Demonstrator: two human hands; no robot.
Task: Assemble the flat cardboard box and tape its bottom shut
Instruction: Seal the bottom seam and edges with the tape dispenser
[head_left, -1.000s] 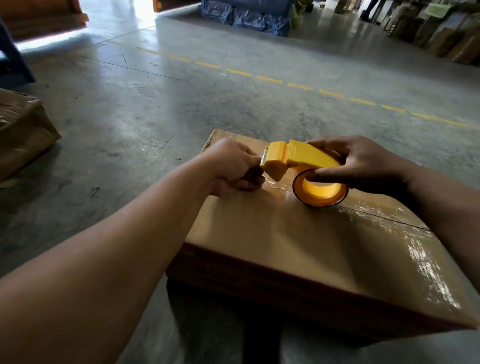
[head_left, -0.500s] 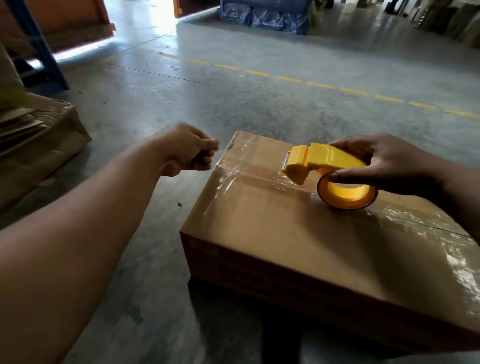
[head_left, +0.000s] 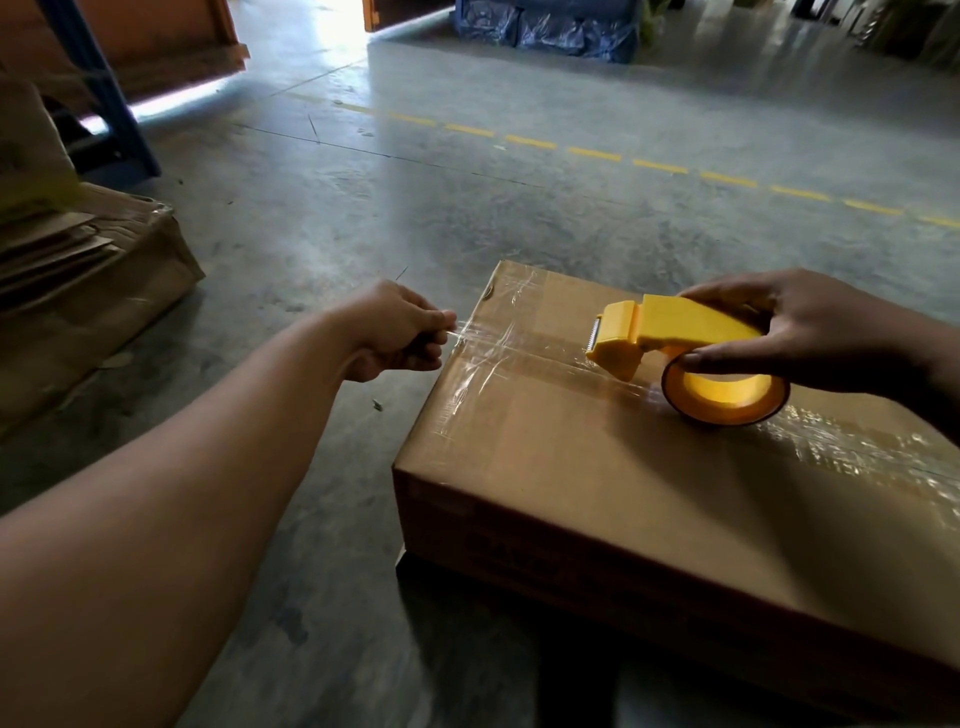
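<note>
Floor: grey concrete, dashed yellow line across the far side.
Box: brown cardboard, assembled, lying on the floor right of centre, wide face up; clear film along its centre seam and wrinkled over the far-left corner.
Stack: flattened cardboard at the left edge, well apart from the box.
Rack post: blue, upright, behind the stack.
Bundles: blue-wrapped, far back across the floor.
Left hand: just off the box's left edge, fingers curled tight, pinching the free end of the tape.
Right hand: over the box top, wrapped round the dispenser, thumb pressed on the roll's side.
Dispenser: yellow, toothed blade pointing left, nose down on the seam.
Roll: in the dispenser, rim resting on the box top beside the seam.
Tape: clear strip stretched from the left hand's pinch, over the box edge, along the seam to the dispenser.
</note>
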